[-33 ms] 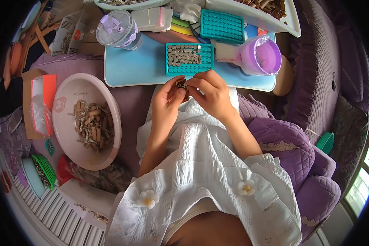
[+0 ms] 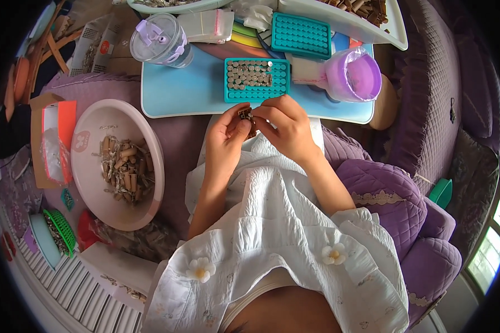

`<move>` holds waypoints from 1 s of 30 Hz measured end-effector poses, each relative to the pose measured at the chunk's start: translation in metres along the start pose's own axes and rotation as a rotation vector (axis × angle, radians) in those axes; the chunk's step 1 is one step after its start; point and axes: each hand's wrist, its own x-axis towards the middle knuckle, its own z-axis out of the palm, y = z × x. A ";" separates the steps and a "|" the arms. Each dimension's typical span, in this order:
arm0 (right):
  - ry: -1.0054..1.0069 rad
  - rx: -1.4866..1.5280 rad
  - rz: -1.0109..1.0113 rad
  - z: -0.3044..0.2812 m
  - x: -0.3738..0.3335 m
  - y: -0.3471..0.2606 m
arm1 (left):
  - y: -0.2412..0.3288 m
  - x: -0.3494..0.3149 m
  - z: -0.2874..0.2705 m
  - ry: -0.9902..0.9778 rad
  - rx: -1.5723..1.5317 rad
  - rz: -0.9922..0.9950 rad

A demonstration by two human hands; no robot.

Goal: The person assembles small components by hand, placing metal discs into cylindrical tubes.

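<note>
Above my lap, just off the table's near edge, my left hand (image 2: 226,133) is closed around a small dark brown piece (image 2: 246,115) with shiny bits on it. The thumb and fingertips of my right hand (image 2: 288,126) pinch together at the right side of that piece. Fingers cover much of it, so its exact kind cannot be made out. Just beyond my hands, a teal tray (image 2: 283,91) with round wells lies on the blue table (image 2: 189,94). Small silver discs (image 2: 247,72) fill many of its wells.
A lidded clear cup (image 2: 158,47), a second teal tray (image 2: 301,36) and a purple-rimmed container (image 2: 366,77) stand on the table. At left is a pink basin (image 2: 86,183) with brown cylinders and silvery strips. A white bin (image 2: 397,33) of brown pieces stands far right.
</note>
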 end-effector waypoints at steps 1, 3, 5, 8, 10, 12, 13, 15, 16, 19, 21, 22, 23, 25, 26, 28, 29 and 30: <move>-0.001 0.001 0.000 0.000 0.000 0.001 | 0.000 0.000 0.000 0.019 0.011 -0.012; -0.050 -0.021 -0.010 0.002 -0.002 0.002 | 0.000 0.000 0.002 0.037 0.022 -0.024; -0.060 -0.014 0.007 0.004 -0.003 0.002 | 0.001 0.000 0.005 0.062 0.033 -0.024; -0.084 0.051 0.016 0.004 0.000 0.002 | -0.003 0.004 -0.005 0.048 -0.017 -0.073; -0.099 0.112 0.007 0.004 0.004 0.009 | -0.001 0.004 -0.006 0.071 -0.035 -0.093; -0.003 0.048 0.067 0.003 0.011 0.035 | 0.001 0.005 -0.005 0.091 -0.052 -0.113; 0.005 -0.006 0.121 0.003 0.015 0.053 | 0.001 0.005 -0.006 0.084 -0.043 -0.108; 0.009 -0.166 0.157 0.005 0.027 0.075 | -0.001 0.005 -0.008 0.074 -0.033 -0.102; 0.014 -0.170 0.155 0.005 0.032 0.084 | -0.002 0.005 -0.007 0.066 -0.043 -0.109; -0.107 -0.220 0.064 0.005 0.035 0.102 | -0.001 0.004 -0.005 0.044 -0.042 -0.121; -0.199 -0.242 0.043 0.005 0.035 0.109 | 0.001 0.005 -0.006 0.037 -0.033 -0.127; -0.203 -0.239 0.039 0.005 0.035 0.109 | 0.001 0.005 -0.006 0.038 -0.047 -0.132; -0.191 -0.249 0.061 0.004 0.035 0.109 | 0.001 0.005 -0.007 0.037 -0.061 -0.137; -0.183 -0.258 0.083 0.003 0.034 0.103 | 0.001 0.006 -0.006 0.040 -0.073 -0.135; -0.145 -0.162 0.222 0.002 0.034 0.093 | 0.001 0.006 -0.008 0.043 -0.083 -0.133; -0.111 -0.066 0.361 -0.003 0.032 0.068 | 0.003 0.004 -0.007 0.045 -0.096 -0.121; -0.065 0.050 0.295 -0.005 0.030 0.052 | 0.004 0.004 -0.006 0.042 -0.105 -0.111; -0.019 0.165 0.229 -0.006 0.028 0.036 | 0.004 0.003 -0.005 0.045 -0.108 -0.112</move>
